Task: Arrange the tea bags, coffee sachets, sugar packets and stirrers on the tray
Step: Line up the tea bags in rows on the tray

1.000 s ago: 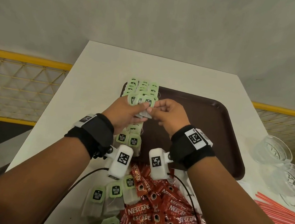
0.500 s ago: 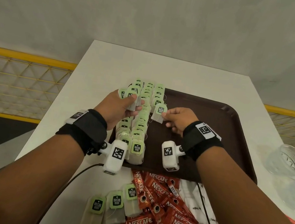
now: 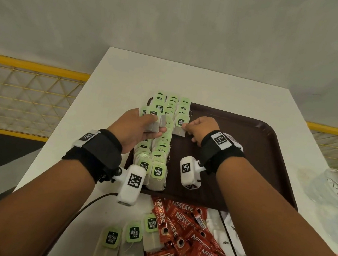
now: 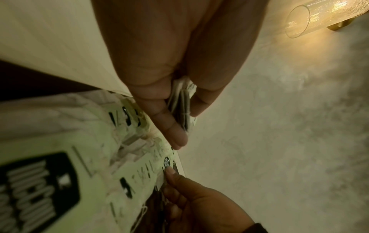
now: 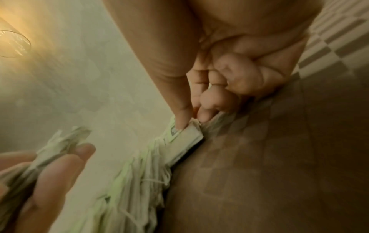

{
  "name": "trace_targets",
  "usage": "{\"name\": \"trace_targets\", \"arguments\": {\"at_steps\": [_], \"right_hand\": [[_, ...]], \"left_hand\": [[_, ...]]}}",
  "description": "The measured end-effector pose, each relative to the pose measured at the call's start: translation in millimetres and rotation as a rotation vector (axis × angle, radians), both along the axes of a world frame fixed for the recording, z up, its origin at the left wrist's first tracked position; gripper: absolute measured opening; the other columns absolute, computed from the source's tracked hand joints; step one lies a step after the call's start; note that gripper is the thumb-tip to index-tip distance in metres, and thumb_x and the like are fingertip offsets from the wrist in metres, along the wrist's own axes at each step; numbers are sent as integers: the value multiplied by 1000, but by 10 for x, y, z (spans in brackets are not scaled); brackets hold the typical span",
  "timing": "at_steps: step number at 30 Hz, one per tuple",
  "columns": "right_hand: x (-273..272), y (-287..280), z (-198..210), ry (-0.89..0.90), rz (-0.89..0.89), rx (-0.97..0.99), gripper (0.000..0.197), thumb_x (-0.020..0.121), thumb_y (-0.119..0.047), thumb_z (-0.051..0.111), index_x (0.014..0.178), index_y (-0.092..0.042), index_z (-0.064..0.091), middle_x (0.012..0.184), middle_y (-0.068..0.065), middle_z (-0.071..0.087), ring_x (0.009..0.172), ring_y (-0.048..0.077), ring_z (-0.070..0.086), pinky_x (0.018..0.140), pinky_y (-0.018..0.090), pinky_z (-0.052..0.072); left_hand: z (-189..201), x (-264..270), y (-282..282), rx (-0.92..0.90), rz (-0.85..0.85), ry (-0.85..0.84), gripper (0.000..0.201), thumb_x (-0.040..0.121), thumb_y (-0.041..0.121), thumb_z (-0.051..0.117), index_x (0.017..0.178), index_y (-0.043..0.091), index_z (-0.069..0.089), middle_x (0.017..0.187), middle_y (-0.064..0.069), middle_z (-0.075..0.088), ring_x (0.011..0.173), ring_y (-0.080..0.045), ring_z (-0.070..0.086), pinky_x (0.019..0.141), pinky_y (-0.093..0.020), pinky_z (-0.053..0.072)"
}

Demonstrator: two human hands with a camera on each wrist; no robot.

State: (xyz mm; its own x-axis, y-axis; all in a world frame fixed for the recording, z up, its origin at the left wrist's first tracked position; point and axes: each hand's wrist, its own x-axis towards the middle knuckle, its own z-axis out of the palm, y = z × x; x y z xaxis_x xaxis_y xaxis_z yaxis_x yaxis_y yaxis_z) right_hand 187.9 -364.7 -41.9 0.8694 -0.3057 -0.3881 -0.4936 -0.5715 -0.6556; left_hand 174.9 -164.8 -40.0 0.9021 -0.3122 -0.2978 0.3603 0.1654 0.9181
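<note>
**Tea bags going down in rows, third row in progress**

Left hand (image 3: 140,127) holds a small stack of tea bags (image 3: 153,123) between thumb and curled fingers (image 4: 169,124), above the left side of the tray (image 3: 258,153); likely a supply to deal from. Right hand (image 3: 201,130) pinches a single tea bag (image 3: 180,125) at its edge, thumb and forefinger tight, setting it at the near end of the short third row (image 3: 182,108), centre frame. Overlapping rows probably keep the tags readable and save space.

Two full rows (image 3: 154,160) already fill the tray's left edge. Loose tea bags (image 3: 124,238), coffee sachets (image 3: 186,247) and white sugar packets (image 3: 226,235) wait on the table (image 3: 127,74), bottom of frame. Stirrers barely in view.
</note>
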Motion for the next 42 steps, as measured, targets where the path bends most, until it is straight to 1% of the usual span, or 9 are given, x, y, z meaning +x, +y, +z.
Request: {"name": "trace_targets", "arguments": {"at_steps": [5, 10, 16, 26, 31, 33, 35, 38, 42], "right_hand": [[-105, 9, 46, -270, 22, 273, 30, 91, -40, 63, 90, -10, 68, 81, 0, 68, 53, 10, 49, 47, 23, 39], [-145, 141, 118, -269, 133, 463, 5, 89, -25, 69, 87, -20, 69, 82, -4, 68, 61, 9, 54, 52, 22, 43], [-188, 42, 85, -248, -81, 677, 10, 88, -11, 69, 92, -11, 60, 78, 4, 65, 57, 9, 60, 50, 21, 45], [-172, -32, -134, -94, -123, 364, 15, 80, -7, 77, 80, -9, 62, 69, 11, 66, 58, 16, 59, 54, 23, 51], [-92, 29, -67, -27, -111, 222, 16, 82, -14, 77, 83, -11, 61, 62, 7, 62, 42, 9, 51, 42, 20, 46], [-82, 36, -48, -1, -101, 188, 18, 83, -16, 76, 81, -12, 59, 63, 7, 61, 44, 11, 50, 44, 22, 45], [-95, 26, -47, -19, -92, 176, 20, 83, -20, 76, 82, -13, 57, 63, 7, 61, 47, 13, 51, 47, 24, 45], [-145, -1, -37, -154, -93, 180, 23, 85, -31, 72, 85, -12, 60, 67, 6, 62, 54, 14, 53, 51, 26, 47], [-242, 87, 81, -242, 74, 410, 23, 87, -31, 71, 91, -8, 67, 88, 11, 69, 62, 10, 55, 53, 21, 46]], "left_hand": [[11, -18, -38, -11, -50, -7, 30, 102, 11, 49, 131, 3, 54, 121, -13, 67, 103, -27, 70, 80, -27, 59], [53, -50, -117, -63, -115, 3, 30, 102, 8, 49, 130, 1, 55, 113, -14, 68, 96, -23, 69, 78, -23, 59], [26, -38, -85, -40, -69, 23, 31, 102, 6, 49, 131, -3, 52, 114, -17, 67, 98, -26, 70, 83, -27, 59], [-18, -28, 11, -13, -33, 40, 34, 101, 8, 51, 133, -4, 50, 113, -21, 64, 98, -28, 71, 86, -32, 59], [17, -16, 6, -48, -14, 95, 37, 99, 5, 46, 133, -10, 43, 122, -31, 61, 96, -32, 72, 80, -33, 61], [20, -25, 4, -32, -39, 81, 35, 100, 3, 42, 133, -9, 44, 121, -28, 63, 100, -32, 72, 84, -36, 60], [18, -52, -4, 25, -65, 32, 31, 102, 6, 42, 131, 0, 52, 118, -18, 68, 102, -28, 71, 85, -35, 60], [21, -74, -20, 143, -75, -50, 22, 103, 10, 46, 116, 17, 62, 109, -2, 73, 96, -15, 69, 75, -24, 58], [4, -54, -61, 244, -90, -134, 24, 101, 12, 52, 121, 13, 63, 116, -6, 70, 90, -15, 61, 67, -20, 49]]}}
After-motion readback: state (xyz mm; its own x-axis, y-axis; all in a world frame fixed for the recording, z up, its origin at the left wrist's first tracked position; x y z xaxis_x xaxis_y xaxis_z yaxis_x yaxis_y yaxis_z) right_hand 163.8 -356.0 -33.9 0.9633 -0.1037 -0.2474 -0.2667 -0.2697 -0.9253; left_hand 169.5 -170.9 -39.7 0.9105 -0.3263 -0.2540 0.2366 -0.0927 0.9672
